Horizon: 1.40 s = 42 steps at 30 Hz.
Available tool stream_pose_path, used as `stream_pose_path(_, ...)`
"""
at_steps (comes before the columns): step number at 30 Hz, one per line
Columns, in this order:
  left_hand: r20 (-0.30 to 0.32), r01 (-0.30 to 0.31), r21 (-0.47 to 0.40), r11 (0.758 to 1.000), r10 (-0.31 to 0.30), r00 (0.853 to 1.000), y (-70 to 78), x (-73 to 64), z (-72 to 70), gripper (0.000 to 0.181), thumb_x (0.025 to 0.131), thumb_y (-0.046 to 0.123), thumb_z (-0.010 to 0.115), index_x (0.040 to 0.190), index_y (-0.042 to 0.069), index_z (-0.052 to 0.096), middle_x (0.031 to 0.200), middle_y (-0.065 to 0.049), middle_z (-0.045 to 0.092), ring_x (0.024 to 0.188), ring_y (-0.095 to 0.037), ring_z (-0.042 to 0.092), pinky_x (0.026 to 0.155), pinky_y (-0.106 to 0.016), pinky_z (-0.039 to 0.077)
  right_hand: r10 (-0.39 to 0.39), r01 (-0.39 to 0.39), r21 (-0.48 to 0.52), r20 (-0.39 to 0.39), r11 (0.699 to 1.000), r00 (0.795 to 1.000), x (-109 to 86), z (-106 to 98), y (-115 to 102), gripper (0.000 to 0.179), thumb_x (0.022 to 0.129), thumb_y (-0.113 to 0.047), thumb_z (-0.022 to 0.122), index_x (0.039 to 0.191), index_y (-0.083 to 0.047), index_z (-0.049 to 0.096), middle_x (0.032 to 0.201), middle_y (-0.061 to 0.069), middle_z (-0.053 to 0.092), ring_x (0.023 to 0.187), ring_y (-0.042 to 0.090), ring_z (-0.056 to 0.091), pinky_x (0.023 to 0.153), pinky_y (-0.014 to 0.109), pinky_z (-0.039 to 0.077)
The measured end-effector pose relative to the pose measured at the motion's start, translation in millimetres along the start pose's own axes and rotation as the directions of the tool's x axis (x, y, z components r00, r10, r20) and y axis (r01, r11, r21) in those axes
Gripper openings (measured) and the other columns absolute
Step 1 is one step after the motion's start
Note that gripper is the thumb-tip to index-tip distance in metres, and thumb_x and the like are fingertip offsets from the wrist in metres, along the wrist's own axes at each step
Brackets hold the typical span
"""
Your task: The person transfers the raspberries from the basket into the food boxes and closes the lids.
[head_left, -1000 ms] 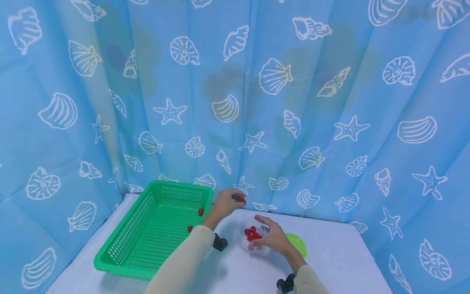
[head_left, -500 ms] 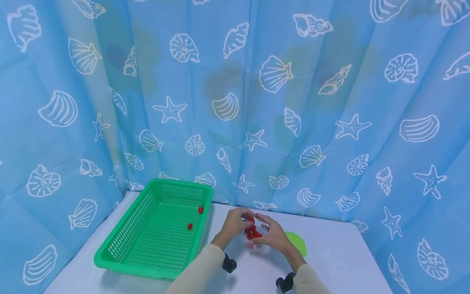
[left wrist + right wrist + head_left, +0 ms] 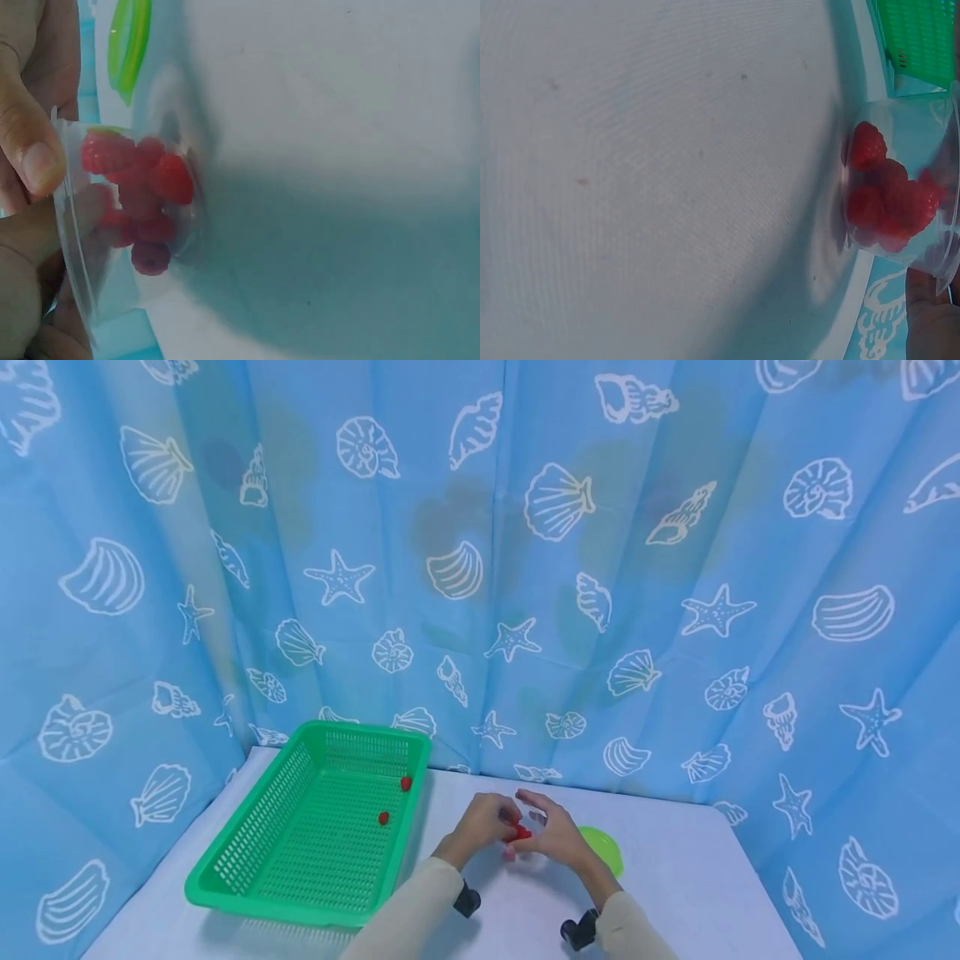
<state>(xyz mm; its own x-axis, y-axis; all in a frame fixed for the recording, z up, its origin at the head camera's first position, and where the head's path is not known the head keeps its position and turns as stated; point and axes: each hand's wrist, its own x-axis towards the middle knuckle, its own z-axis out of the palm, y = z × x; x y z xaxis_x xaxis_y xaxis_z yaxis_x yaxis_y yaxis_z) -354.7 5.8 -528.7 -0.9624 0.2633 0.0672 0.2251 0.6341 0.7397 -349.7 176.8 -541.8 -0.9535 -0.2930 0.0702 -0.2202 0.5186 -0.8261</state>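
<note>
My right hand (image 3: 558, 837) holds a clear plastic cup (image 3: 911, 116) at its side, the thumb and fingers spread around it. Several red raspberries (image 3: 171, 180) lie heaped in the bottom of the cup, seen through its wall in both wrist views. From the left, my left hand (image 3: 482, 823) reaches over the rim with curled fingers. One of its fingers (image 3: 84, 210) is down inside the cup against the fruit, where it pinches a raspberry (image 3: 112, 225) partly hidden by fingers and the other berries.
A green perforated plastic basket (image 3: 197, 868) stands on the white table (image 3: 675, 877) at the left. Two raspberries, one red one (image 3: 406, 783) by its right wall and another (image 3: 384, 818) nearer, lie in it. Right of the cup is a bright green round piece (image 3: 606, 852). A shell-patterned curtain (image 3: 465, 627) hangs behind.
My left hand has moved right from beside the basket with a raspberry and down into the cup. The right hand stays around the cup. The head view has shifted slightly.
</note>
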Motion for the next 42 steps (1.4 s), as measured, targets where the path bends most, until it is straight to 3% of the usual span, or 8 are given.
stream_pose_path(4, 0.063, 0.034, 0.092, 0.995, -0.040, 0.997, 3.7, 2.9, 0.0, 0.018, 0.080, 0.004, 0.079, 0.094, 0.014, 0.075, 0.082, 0.006, 0.067, 0.077, -0.010, 0.062, 0.077, -0.027, 0.057, -0.010, 0.010, 0.013, 0.006, 1.000, 1.000, 1.4, 0, -1, 0.094, 0.064, -0.037, 0.091, 0.145, -0.032, 0.044, 0.148, 0.000, 0.044, 0.137, 0.033, 0.039, 0.102, 0.050, 0.043)
stream_pose_path(11, 0.065, 0.023, 0.080, 0.997, -0.028, 0.998, 9.6, 1.6, -9.9, 0.031, 0.081, 0.006, 0.079, 0.111, 0.012, 0.072, 0.092, 0.001, 0.068, 0.081, -0.012, 0.063, 0.075, -0.026, 0.057, 0.010, -0.010, -0.006, -0.002, 1.000, 1.000, 0.0, 3, 0, 0.097, 0.061, -0.039, 0.092, 0.146, -0.031, 0.045, 0.148, 0.000, 0.043, 0.136, 0.033, 0.038, 0.099, 0.051, 0.045)
stream_pose_path(16, -0.003, -0.079, 0.049, 0.996, 0.079, 0.997, 21.1, 4.7, -44.7, 0.037, 0.085, 0.011, 0.076, 0.121, 0.012, 0.067, 0.108, -0.004, 0.068, 0.098, -0.017, 0.064, 0.081, -0.027, 0.056, 0.051, -0.052, 0.000, -0.014, 0.999, 0.999, -2.0, 3, -4, 0.096, 0.062, -0.033, 0.093, 0.146, -0.030, 0.045, 0.148, 0.002, 0.043, 0.135, 0.035, 0.040, 0.097, 0.051, 0.047)
stream_pose_path(21, -0.120, -0.186, 0.016, 0.982, 0.187, 0.975, 22.1, 11.2, -92.8, 0.034, 0.087, 0.010, 0.074, 0.119, 0.006, 0.066, 0.108, -0.009, 0.068, 0.102, -0.024, 0.064, 0.084, -0.033, 0.055, 0.086, -0.086, 0.014, -0.020, 0.996, 0.996, -3.1, 0, -6, 0.095, 0.063, -0.031, 0.092, 0.145, -0.030, 0.045, 0.148, 0.002, 0.044, 0.135, 0.037, 0.039, 0.097, 0.053, 0.047)
stream_pose_path(24, -0.194, -0.237, -0.017, 0.971, 0.230, 0.954, 7.1, 15.0, -115.9, 0.031, 0.086, 0.006, 0.073, 0.116, 0.000, 0.066, 0.104, -0.014, 0.068, 0.097, -0.027, 0.065, 0.083, -0.037, 0.055, 0.107, -0.107, 0.008, -0.028, 0.994, 0.994, -3.4, -1, -5, 0.094, 0.062, -0.031, 0.093, 0.144, -0.032, 0.046, 0.148, 0.001, 0.044, 0.134, 0.037, 0.039, 0.095, 0.054, 0.048)
stream_pose_path(27, -0.243, -0.229, -0.060, 0.972, 0.208, 0.947, -16.5, 14.5, -130.3, 0.027, 0.087, 0.004, 0.071, 0.113, -0.002, 0.067, 0.101, -0.016, 0.068, 0.093, -0.028, 0.065, 0.080, -0.038, 0.056, 0.127, -0.126, 0.007, -0.031, 0.992, 0.991, -3.2, -1, -4, 0.096, 0.060, -0.031, 0.093, 0.144, -0.033, 0.046, 0.147, 0.001, 0.043, 0.134, 0.037, 0.040, 0.093, 0.053, 0.050)
stream_pose_path(36, -0.291, -0.038, -0.206, 0.978, -0.024, 0.957, -75.8, -0.4, -152.3, 0.023, 0.087, 0.003, 0.070, 0.109, -0.002, 0.069, 0.101, -0.013, 0.068, 0.095, -0.032, 0.065, 0.077, -0.043, 0.056, 0.115, -0.114, 0.009, -0.020, 0.993, 0.993, -2.1, -1, -4, 0.099, 0.059, -0.033, 0.094, 0.146, -0.027, 0.045, 0.147, 0.004, 0.044, 0.133, 0.039, 0.041, 0.091, 0.050, 0.052)
stream_pose_path(42, -0.268, 0.026, -0.115, 0.993, -0.056, 0.962, -96.2, -13.7, -159.8, 0.026, 0.086, -0.002, 0.069, 0.111, -0.006, 0.067, 0.108, -0.019, 0.066, 0.099, -0.035, 0.064, 0.079, -0.044, 0.055, 0.099, -0.098, 0.004, -0.011, 0.995, 0.995, 1.4, 3, -3, 0.099, 0.060, -0.033, 0.093, 0.146, -0.026, 0.045, 0.147, 0.002, 0.044, 0.134, 0.038, 0.040, 0.091, 0.050, 0.052)
